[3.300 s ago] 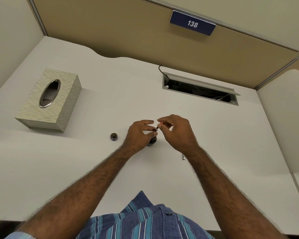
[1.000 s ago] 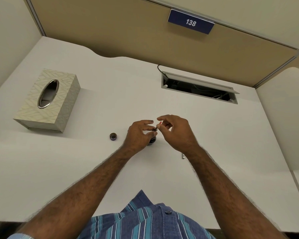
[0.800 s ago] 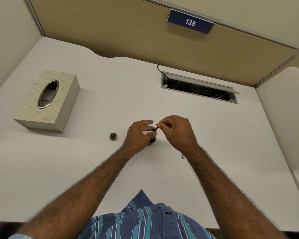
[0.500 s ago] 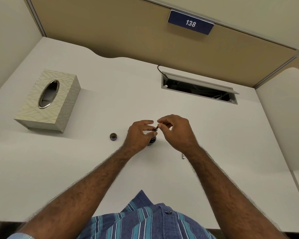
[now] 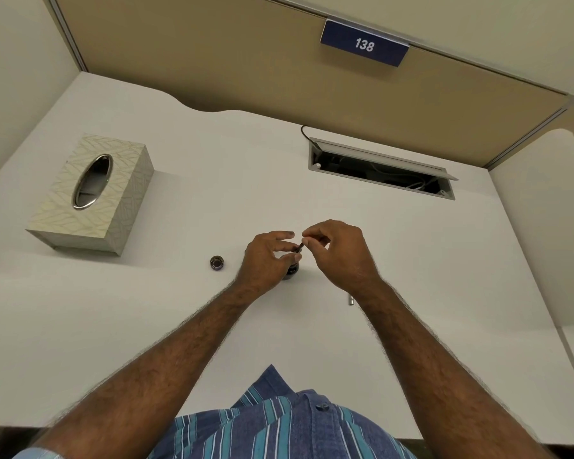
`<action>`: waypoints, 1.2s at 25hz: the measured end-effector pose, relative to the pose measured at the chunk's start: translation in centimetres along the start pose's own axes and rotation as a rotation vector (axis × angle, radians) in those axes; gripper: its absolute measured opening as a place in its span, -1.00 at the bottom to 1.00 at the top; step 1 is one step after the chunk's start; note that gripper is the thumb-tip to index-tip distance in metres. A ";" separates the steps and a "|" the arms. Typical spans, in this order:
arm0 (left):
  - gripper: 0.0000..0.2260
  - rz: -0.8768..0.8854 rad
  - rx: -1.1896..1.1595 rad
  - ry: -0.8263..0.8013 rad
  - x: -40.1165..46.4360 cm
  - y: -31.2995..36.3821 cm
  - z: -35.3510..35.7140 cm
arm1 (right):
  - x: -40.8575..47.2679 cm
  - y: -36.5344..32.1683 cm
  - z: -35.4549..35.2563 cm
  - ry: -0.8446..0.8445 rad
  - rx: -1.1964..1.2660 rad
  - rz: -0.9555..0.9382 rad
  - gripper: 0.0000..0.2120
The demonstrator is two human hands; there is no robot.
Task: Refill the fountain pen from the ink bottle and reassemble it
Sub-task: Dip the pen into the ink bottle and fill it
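Observation:
A small dark ink bottle [image 5: 293, 269] stands on the white desk, mostly hidden under my left hand [image 5: 266, 260], whose fingers hold it from the left. My right hand [image 5: 337, 255] pinches the top of a thin dark pen part [image 5: 300, 247] that stands tilted over the bottle's mouth; its lower end is hidden. The bottle's dark cap [image 5: 217, 262] lies open side up on the desk to the left. A small silver pen piece [image 5: 350, 300] lies beside my right wrist, partly hidden by it.
A patterned tissue box [image 5: 92, 194] sits at the far left. A cable hatch [image 5: 381, 169] is sunk into the desk at the back. A tan partition with a blue "138" sign [image 5: 364, 44] closes the far side.
My right fingertips have shifted slightly on the top of the pen part, and the red bit seen at its top a second ago is now covered. My left hand and the bottle stay still.

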State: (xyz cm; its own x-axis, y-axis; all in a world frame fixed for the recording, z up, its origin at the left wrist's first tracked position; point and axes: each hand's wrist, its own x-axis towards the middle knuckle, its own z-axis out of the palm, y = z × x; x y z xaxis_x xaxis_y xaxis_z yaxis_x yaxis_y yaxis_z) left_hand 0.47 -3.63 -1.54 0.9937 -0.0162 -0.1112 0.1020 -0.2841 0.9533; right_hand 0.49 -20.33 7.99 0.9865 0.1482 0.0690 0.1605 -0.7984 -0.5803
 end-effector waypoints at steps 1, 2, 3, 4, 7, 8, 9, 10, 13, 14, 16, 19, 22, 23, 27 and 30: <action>-0.83 0.002 0.005 0.001 0.0 0.0 0.0 | 0.1 0.0 0.0 0.005 -0.005 0.003 -0.89; -0.83 0.005 0.012 0.005 0.0 0.0 0.0 | 0.1 0.1 0.1 0.010 -0.007 0.005 -0.89; -0.83 0.007 0.017 0.009 0.0 0.0 0.0 | 0.2 0.1 0.1 0.013 -0.009 0.007 -0.89; -0.83 0.009 0.020 0.012 0.0 0.0 0.0 | 0.2 0.1 0.2 0.014 -0.012 0.009 -0.89; -0.83 0.006 0.014 0.009 -0.1 0.1 -0.1 | 0.2 0.1 0.2 0.010 -0.018 0.014 -0.90; -0.83 0.003 0.011 0.006 -0.1 0.1 -0.1 | 0.2 0.1 0.2 0.006 -0.018 0.016 -0.91; -0.82 0.001 0.012 0.004 -0.1 0.2 -0.1 | 0.2 0.1 0.2 0.001 -0.016 0.020 -0.91; -0.82 -0.001 0.012 0.001 -0.2 0.2 -0.1 | 0.2 0.2 0.1 -0.005 -0.014 0.024 -0.91; -0.76 -0.020 -0.013 -0.024 -0.4 0.4 -0.3 | -0.2 0.3 0.0 -0.018 0.000 0.038 -0.91; -0.73 -0.025 -0.025 -0.034 -0.6 0.5 -0.5 | -0.3 0.4 0.0 -0.021 0.003 0.040 -0.91; -0.67 -0.036 -0.050 -0.046 -0.8 0.5 -1.0 | -0.7 0.6 -0.1 -0.024 0.007 0.041 -0.92; -0.67 -0.053 -0.101 -0.026 -0.9 0.4 -1.5 | -1.2 0.8 -0.1 -0.008 0.022 0.036 -0.92; -0.74 -0.085 -0.149 0.009 -1.1 0.4 -1.8 | -1.4 1.0 -0.1 0.017 0.050 0.050 -0.93; -0.76 -0.092 -0.152 0.018 -1.3 0.4 -1.9 | -1.5 1.0 -0.2 0.027 0.058 0.056 -0.93; -0.81 -0.102 -0.181 0.050 -1.8 0.3 -2.3 | -2.0 1.3 -0.5 0.055 0.076 0.081 -0.93; -0.80 -0.106 -0.179 0.059 -2.1 0.2 -2.4 | -2.5 1.5 -0.8 0.083 0.101 0.089 -0.94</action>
State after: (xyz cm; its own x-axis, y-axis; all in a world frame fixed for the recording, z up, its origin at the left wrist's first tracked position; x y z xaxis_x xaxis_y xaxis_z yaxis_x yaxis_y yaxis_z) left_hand -1.49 -1.36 -0.45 0.9774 0.0624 -0.2021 0.2078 -0.1063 0.9724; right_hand -1.75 -22.39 7.60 0.9966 0.0269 0.0782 0.0723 -0.7429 -0.6655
